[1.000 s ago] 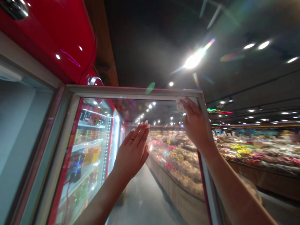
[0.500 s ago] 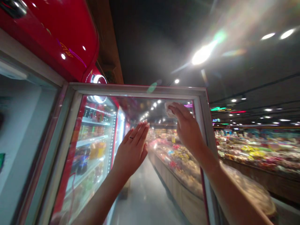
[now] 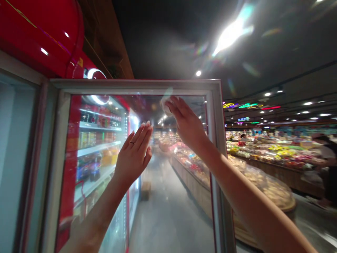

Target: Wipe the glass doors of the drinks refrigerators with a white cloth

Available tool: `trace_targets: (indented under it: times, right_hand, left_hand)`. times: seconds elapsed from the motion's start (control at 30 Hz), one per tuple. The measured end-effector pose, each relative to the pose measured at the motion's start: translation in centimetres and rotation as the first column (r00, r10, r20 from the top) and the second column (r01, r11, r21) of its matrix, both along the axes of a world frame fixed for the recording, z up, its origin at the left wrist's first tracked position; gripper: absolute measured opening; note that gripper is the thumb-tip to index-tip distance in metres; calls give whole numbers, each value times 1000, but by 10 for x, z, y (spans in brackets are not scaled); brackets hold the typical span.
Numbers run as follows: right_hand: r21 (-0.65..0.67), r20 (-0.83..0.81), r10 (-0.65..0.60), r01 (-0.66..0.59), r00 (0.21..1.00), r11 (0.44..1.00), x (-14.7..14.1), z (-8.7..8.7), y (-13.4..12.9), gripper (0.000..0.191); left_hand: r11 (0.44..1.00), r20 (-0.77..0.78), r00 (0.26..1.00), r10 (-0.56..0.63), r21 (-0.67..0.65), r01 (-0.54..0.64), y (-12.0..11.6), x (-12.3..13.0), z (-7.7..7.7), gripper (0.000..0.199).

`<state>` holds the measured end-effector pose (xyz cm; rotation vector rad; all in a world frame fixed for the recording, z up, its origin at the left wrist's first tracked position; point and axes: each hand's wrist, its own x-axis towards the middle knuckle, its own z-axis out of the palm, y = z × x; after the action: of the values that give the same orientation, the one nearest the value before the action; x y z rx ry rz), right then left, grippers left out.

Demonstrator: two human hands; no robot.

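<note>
A glass door (image 3: 163, 211) in a grey metal frame (image 3: 137, 86) stands swung out from a red fridge cabinet (image 3: 39, 38). My left hand (image 3: 134, 149), with a dark ring on one finger, lies flat with its fingers stretched out against the glass near the middle. Higher up and to the right, my right hand (image 3: 189, 123) presses a crumpled white tissue or cloth (image 3: 166, 106) on the upper part of the pane. The fingers of that hand are bent over the white piece and partly hide it.
Through the glass are lit fridge shelves (image 3: 98, 126) with bottles and cans, and an aisle floor (image 3: 168, 228). Produce stands (image 3: 273, 154) run along the right. A person (image 3: 326, 161) in dark and light clothes stands at the far right. Ceiling lamps glare above.
My right hand has slid left along the top of the glass with the white piece. My left hand stays flat on the pane. The view has shifted, and a person has come in at the right.
</note>
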<state>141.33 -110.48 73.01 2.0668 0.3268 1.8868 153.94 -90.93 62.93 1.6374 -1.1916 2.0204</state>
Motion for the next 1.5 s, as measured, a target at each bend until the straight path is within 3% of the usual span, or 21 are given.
trace_targets:
  times: [0.17,0.3,0.43,0.57,0.67,0.8,1.0,1.17,1.37,1.5]
  right_hand:
    - [61,49,7,-10,999,998,2,5,8,66]
    - [4,12,25,-25,1000,1000,11,1,24,64]
    - [0,44,32,-32,999,1000,23,5,38,64]
    - [1,31,47,-47,998,999,29,10,51,67]
    - [-30,5,74,-73,997,997,31,13,60,71]
    - [-25,73,61,-59,995,998,30,13,64,70]
    - [-32,143,23,-18,989,999,34,11,74,71]
    - [-142,18,61,-58,998,988,26,11,87,72]
    - [-105,23,71,-68,997,992,21,16,99,67]
    - [-220,-63,92,-104,994,970,26,12,109,65]
  left_hand:
    - [1000,-33,999,-14,13,15,-2,1,-1,81]
    - [997,-79,996,-51,55,56,3,4,0,74]
    - [963,-132,962,-238,97,251,32,-17,-5,62]
    - [935,-126,926,-355,-34,354,66,-42,-5,60]
    - [961,-117,955,-272,-83,264,74,-31,8,67]
    - [985,-141,984,-106,-147,85,73,7,21,76]
    - [993,-133,991,-5,-119,-11,70,32,14,73]
    - [988,-110,994,6,-156,-23,69,30,13,73]
    - [989,-115,993,-25,-147,8,73,29,13,73]
    - [987,-124,992,-35,-157,15,73,29,12,72]
